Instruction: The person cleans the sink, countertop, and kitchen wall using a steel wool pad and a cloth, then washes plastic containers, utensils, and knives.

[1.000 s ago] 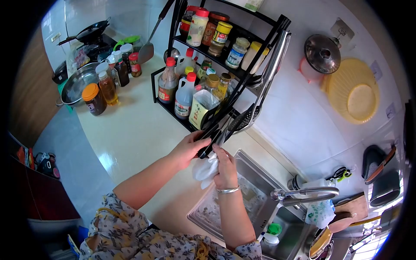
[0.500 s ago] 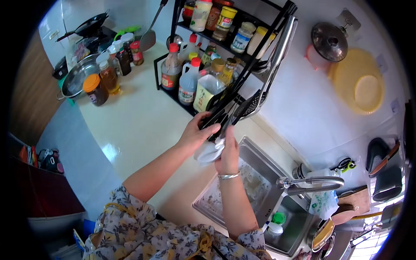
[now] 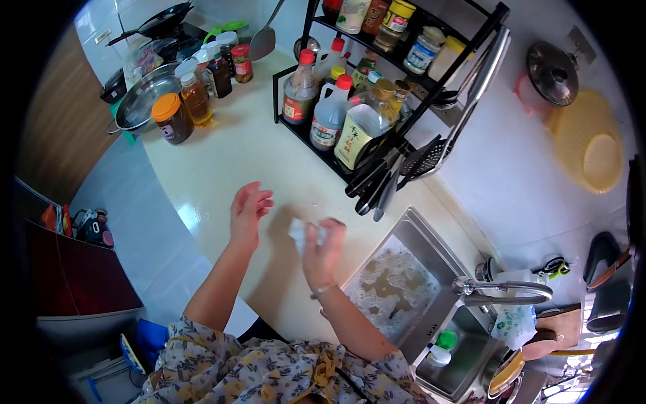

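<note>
My left hand (image 3: 249,214) is raised over the pale counter (image 3: 222,158), fingers apart and slightly bent, holding nothing. Right of it, my right hand (image 3: 323,250) is closed round a white cloth (image 3: 299,234), part of which sticks out on its left side. Beyond both hands stands the black rack (image 3: 334,163) with sauce bottles and jars. Several black-handled utensils (image 3: 371,185) hang at its near corner, touched by neither hand. A slotted ladle (image 3: 426,158) hangs beside them.
Right of my right hand is a sink (image 3: 431,310) with foamy water and a curved faucet (image 3: 505,288). At the far left stand a steel pan (image 3: 145,101), an orange-lidded jar (image 3: 172,120) and other bottles. A wok (image 3: 165,23) is behind.
Both hands have left the utensils at the rack's corner and drawn back over the counter, now apart. My left hand has opened; the cloth moved with my right hand. The camera view has shifted.
</note>
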Demonstrator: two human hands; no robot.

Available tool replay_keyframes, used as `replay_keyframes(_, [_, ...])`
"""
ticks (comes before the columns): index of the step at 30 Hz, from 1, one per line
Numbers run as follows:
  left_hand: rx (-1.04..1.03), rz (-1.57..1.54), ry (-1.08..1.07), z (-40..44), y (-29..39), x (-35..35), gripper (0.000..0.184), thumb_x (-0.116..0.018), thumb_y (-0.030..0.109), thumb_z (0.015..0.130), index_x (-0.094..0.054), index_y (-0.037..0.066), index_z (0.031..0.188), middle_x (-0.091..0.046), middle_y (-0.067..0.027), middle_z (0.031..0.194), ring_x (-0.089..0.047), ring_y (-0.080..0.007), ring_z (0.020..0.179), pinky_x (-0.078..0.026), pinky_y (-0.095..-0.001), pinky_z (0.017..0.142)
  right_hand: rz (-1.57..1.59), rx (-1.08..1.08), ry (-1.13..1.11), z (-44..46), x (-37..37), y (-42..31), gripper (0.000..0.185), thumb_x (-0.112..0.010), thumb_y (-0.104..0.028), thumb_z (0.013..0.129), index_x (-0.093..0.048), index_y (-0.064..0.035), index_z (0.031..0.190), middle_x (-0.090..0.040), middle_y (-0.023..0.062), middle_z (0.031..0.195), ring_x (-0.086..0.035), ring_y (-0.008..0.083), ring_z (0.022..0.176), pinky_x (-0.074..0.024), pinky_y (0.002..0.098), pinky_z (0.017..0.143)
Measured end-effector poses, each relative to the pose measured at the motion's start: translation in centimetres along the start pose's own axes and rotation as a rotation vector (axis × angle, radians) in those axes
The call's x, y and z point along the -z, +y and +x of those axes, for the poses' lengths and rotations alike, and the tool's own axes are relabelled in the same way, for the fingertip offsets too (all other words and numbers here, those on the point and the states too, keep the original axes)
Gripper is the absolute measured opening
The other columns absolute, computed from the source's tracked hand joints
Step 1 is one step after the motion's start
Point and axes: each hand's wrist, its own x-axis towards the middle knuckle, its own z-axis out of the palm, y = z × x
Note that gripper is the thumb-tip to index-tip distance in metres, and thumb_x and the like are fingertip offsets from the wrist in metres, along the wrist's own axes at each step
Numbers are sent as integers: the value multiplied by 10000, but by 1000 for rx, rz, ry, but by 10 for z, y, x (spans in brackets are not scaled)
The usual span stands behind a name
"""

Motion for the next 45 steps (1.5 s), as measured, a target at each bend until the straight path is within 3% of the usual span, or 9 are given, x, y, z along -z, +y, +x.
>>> replay_keyframes(7, [-271,2,251,-14,6,70,271,-512,218,939,-475,56,1153,-599,-46,886,-503,-76,689,-404,-219,635,-331,584,-740,29,-112,-4,419,-536,-289,881,-486,-56,1226,-379,137,1362,-337,292,1283,-257,420,1065])
replay_keyframes(11, [-306,114,272,-19,6,85,247,-497,190,939,-475,63,1150,-594,-47,885,-501,-76,687,-398,-220,647,-431,491,-932,29,-109,41,503,-454,-334,909,-409,-60,1329,-314,98,1444,-265,249,1346,-162,395,1112])
replay_keyframes(17, [-239,156,159,-33,-9,69,249,-499,180,931,-475,58,1147,-597,-49,888,-510,-86,694,-405,-234,657,-616,265,-663,55,-27,100,528,-383,-281,929,-318,-36,1392,-267,130,1473,-210,245,1378,-158,384,1129])
replay_keyframes(25, [-137,256,-36,-80,-32,-2,202,-488,152,916,-508,50,1090,-584,-40,842,-490,-93,681,-419,-243,659,-942,22,-262,-22,189,190,271,-494,-61,828,-596,30,1063,-539,190,1204,-467,316,1163,-389,407,975])
replay_keyframes(32, [-76,390,-419,-135,-61,-83,158,-485,81,927,-511,45,1080,-595,-50,841,-499,-83,678,-447,-227,639,-1006,-1063,-38,-106,272,235,461,-528,-192,867,-444,-143,1317,-497,181,1234,-452,335,1158,-402,501,916])
replay_keyframes(36, [-21,381,-578,-162,-93,-120,155,-486,95,937,-511,37,1078,-598,-55,844,-534,-83,709,-459,-221,634,-1161,-397,-576,-162,229,269,433,-524,-284,860,-484,-229,1287,-516,166,1240,-478,296,1159,-424,495,876])
replay_keyframes(40, [256,438,-763,-186,-130,-137,163,-494,138,947,-518,54,1084,-604,-51,910,-587,-92,791,-469,-219,654,-947,-494,-747,-121,267,281,372,-545,-234,832,-563,-192,1201,-571,175,1175,-563,325,1057,-449,463,872])
replay_keyframes(43, [505,410,-712,-199,-162,-150,281,-532,256,933,-504,77,1147,-579,-61,1026,-572,-124,868,-486,-264,670,-718,-1022,-454,-100,268,265,329,-549,-150,797,-611,-156,1120,-619,178,1071,-612,358,933,-477,428,839])
replay_keyframes(45, [669,442,-606,-197,-183,-164,362,-546,323,917,-475,99,1192,-530,-60,1111,-563,-154,879,-493,-318,695,-415,-630,-51,-85,261,224,418,-547,23,731,-593,-95,1129,-592,185,1134,-575,359,1033,-466,377,865])
